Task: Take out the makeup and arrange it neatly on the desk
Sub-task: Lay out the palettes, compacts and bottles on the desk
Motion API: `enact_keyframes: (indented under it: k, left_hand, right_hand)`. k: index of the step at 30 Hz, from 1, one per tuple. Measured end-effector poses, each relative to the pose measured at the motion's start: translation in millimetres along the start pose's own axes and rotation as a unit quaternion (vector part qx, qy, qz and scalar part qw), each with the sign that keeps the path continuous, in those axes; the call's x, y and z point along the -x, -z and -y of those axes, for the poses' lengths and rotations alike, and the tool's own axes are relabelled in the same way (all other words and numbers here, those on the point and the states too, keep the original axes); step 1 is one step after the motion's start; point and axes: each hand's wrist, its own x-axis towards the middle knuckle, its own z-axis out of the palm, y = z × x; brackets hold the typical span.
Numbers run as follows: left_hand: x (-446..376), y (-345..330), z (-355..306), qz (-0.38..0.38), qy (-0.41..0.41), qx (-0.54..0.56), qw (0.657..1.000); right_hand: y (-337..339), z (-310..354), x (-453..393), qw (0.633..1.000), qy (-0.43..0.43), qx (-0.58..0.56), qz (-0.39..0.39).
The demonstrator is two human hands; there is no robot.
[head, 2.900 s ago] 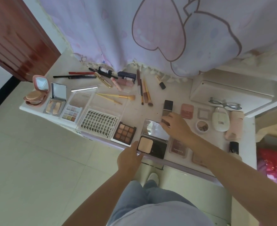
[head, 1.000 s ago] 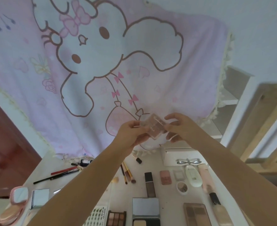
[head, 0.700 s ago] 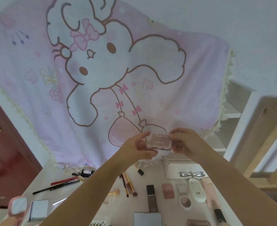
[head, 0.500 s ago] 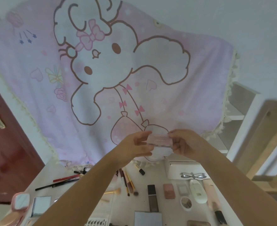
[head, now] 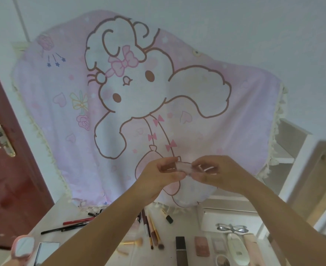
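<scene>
A small pink translucent makeup compact is raised in front of the cartoon cloth, seen nearly edge-on. My left hand pinches its left end and my right hand pinches its right end. Far below lies the white desk with laid-out makeup: red and black pencils, brushes, a dark tube, a pink blush case and an open pink mirror compact.
A pink cartoon cloth hangs behind the desk. A dark red door stands at left. A white box with an eyelash curler in front sits at right, below white shelves.
Both hands lifted a compact from the desk up to eye level. Over the last second it tilted from showing its face to nearly edge-on, and the view tipped upward.
</scene>
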Motion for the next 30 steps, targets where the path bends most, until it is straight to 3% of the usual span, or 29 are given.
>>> enact_keyframes:
  k: [9, 21, 30]
  left_hand:
    - [1, 0, -6, -0.028, 0.024, 0.099, 0.994]
    - [8, 14, 0, -0.062, -0.020, 0.061, 0.996]
    - [14, 27, 23, -0.048, -0.009, 0.053, 0.997]
  right_hand:
    - [0, 9, -15, 0.995, -0.018, -0.078, 0.056]
    - [-21, 7, -14, 0.997, 0.001, -0.074, 0.024]
    - [-44, 3, -13, 0.996, -0.057, -0.043, 0.051]
